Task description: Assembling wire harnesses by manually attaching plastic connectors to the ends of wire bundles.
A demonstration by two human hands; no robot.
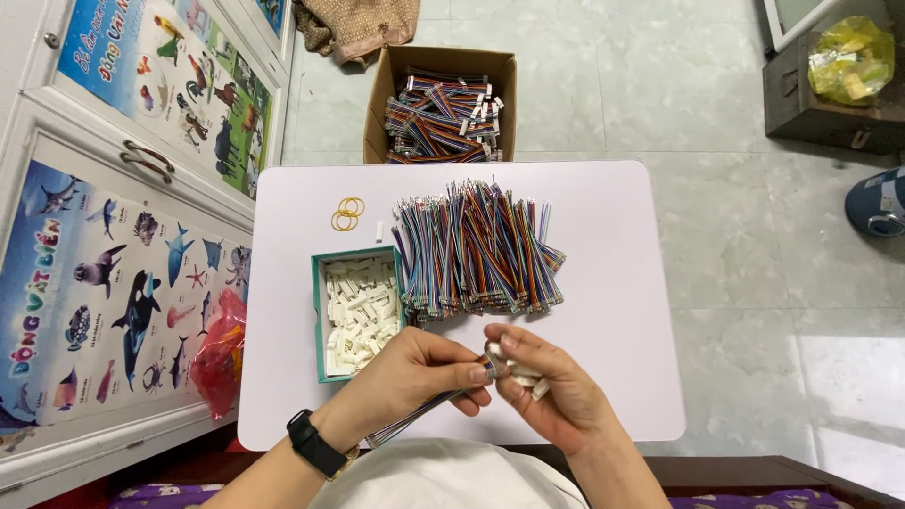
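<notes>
My left hand, with a black watch on its wrist, pinches a flat multicoloured ribbon cable that trails down toward my lap. My right hand holds several small white plastic connectors and meets the left hand's fingertips at the cable's end. Both hands hover over the near edge of a small white table. Just beyond them lies a thick pile of multicoloured wire bundles. Left of the pile stands a teal box filled with white connectors.
Three yellow rubber bands lie at the table's far left. A cardboard box of finished wire bundles sits on the tiled floor behind the table. Cabinet doors with animal posters line the left. A red bag lies beside the table.
</notes>
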